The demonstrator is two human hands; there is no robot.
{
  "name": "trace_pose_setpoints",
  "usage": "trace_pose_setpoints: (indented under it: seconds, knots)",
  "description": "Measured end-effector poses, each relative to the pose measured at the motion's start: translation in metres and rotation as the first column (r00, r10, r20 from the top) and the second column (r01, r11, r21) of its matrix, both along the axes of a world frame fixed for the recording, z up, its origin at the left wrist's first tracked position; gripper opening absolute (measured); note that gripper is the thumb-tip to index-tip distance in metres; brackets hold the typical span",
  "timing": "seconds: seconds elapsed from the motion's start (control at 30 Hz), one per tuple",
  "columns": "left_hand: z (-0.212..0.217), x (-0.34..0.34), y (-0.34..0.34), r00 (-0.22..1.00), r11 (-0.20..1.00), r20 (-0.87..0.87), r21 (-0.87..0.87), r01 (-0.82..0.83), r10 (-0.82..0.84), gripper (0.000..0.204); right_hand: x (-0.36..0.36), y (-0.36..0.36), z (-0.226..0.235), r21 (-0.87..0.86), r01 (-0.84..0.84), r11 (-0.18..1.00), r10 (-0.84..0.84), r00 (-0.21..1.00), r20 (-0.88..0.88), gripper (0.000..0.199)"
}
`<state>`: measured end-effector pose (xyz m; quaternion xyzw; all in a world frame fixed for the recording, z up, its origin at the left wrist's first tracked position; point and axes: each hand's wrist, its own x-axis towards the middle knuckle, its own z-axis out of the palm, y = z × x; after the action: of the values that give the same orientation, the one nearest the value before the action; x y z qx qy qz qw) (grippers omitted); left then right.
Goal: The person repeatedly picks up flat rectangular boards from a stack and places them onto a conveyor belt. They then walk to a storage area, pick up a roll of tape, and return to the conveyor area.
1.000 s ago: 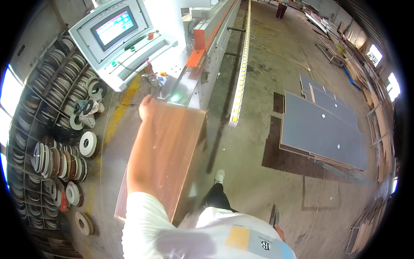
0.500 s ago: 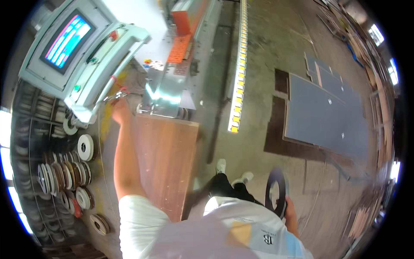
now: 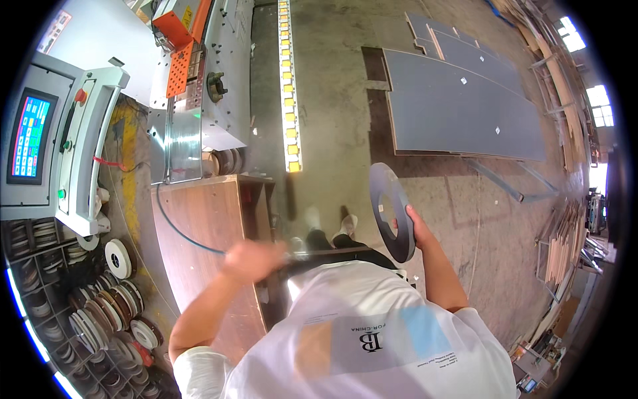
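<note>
My left hand, smeared by motion, is closed around what looks like an air blow gun with a long thin nozzle extending to the right. A dark blue-green hose curves from the machine's end to this hand. My right hand grips the right rim of a dark grey roll of edge banding, fingers reaching into its central hole. The roll stands tilted on edge in the air, right of my body. Motion blur hides the left fingers' exact grip.
At left stands a control console with a lit screen. The machine with orange guards lies ahead, a brown wooden cabinet before it. Banding rolls fill a rack at lower left. Grey panels lie to the right.
My left hand has come back from the console bar toward my body, bringing the blow gun and its hose. My right hand has raised the banding roll forward. The view has shifted right.
</note>
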<state>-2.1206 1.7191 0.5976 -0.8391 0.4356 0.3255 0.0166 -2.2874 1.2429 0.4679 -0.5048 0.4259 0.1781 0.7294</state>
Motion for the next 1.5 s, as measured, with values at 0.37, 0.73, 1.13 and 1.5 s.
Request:
trace_pose_setpoints:
  seconds: [0.37, 0.73, 1.13, 1.5]
  knots:
    - [-0.033, -0.036, -0.085, 0.830, 0.910, -0.373, 0.158, -0.383, 0.414, 0.049, -0.037, -0.065, -0.009, 0.061, 0.221, 0.973, -0.222, 0.975, 0.002, 0.065]
    - [-0.045, -0.011, -0.125, 0.837, 0.944, -0.437, 0.186, -0.274, 0.329, 0.047, -0.048, -0.079, 0.008, -0.405, -0.375, 0.834, 0.312, 0.926, -0.214, 0.067]
    - [0.010, 0.025, -0.138, 0.930, 0.970, -0.342, 0.239, -0.049, 0.132, 0.041, -0.035, -0.068, 0.013, -0.447, -0.893, -0.047, 0.803, 0.232, -0.548, 0.074]
    - [0.051, 0.088, 0.119, 0.604, 0.903, 0.700, -0.141, -0.406, 0.381, 0.016, -0.011, -0.042, -0.018, -0.245, -0.911, 0.332, 0.840, 0.404, -0.361, 0.084]
